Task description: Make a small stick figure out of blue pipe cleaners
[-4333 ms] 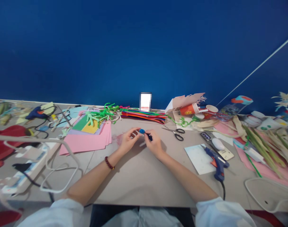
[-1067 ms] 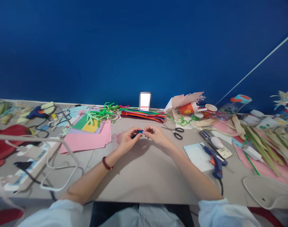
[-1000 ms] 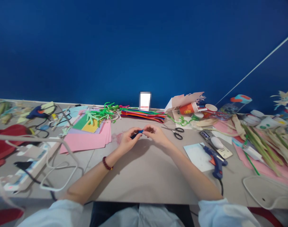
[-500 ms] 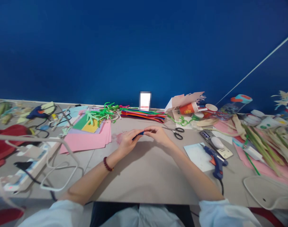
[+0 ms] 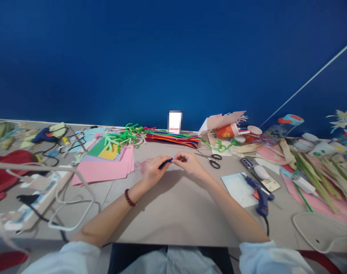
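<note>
Two hands nearly together | left hand [image 5: 153, 171] clamps fuzzy navy pipe cleaner [image 5: 165, 164] | right hand [image 5: 190, 164] at its tip, contact unclear

We face a deep blue wall [image 5: 173, 57] that fills the upper part of the view, darker toward the top corners and evenly lit. A thin pale line [image 5: 313, 76] crosses it diagonally at the far right. Below, the wall meets a long beige surface [image 5: 176, 213], with a straight seam [image 5: 107, 194] running across it left of centre. Beneath the surface's near edge, a curved red edge [image 5: 319, 258] shows at the lower right; we cannot tell what it belongs to.
</note>
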Demonstrator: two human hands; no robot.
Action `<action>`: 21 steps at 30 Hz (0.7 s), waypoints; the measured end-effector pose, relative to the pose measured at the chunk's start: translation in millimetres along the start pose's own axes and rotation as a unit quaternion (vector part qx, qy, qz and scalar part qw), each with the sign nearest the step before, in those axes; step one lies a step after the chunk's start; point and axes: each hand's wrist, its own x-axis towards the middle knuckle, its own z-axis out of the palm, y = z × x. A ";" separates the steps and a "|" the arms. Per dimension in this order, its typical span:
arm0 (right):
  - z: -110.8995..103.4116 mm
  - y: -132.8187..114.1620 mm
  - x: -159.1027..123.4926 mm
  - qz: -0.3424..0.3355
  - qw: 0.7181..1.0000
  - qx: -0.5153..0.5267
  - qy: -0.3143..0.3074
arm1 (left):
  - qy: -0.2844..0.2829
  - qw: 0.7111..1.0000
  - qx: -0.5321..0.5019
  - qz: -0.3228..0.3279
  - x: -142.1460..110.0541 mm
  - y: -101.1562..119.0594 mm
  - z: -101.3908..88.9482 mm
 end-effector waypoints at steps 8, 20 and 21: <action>-2.2 -5.7 -2.5 0.039 0.998 0.033 -0.038 | 0.014 0.999 0.027 0.022 -0.6 0.9 0.6; -16.8 -21.6 -8.5 0.003 0.999 0.021 -0.048 | 0.017 0.886 -0.339 -0.315 9.9 6.7 1.5; -21.5 -23.4 -10.4 -0.004 1.000 0.007 -0.023 | 0.012 0.855 -0.386 -0.346 11.8 7.5 0.9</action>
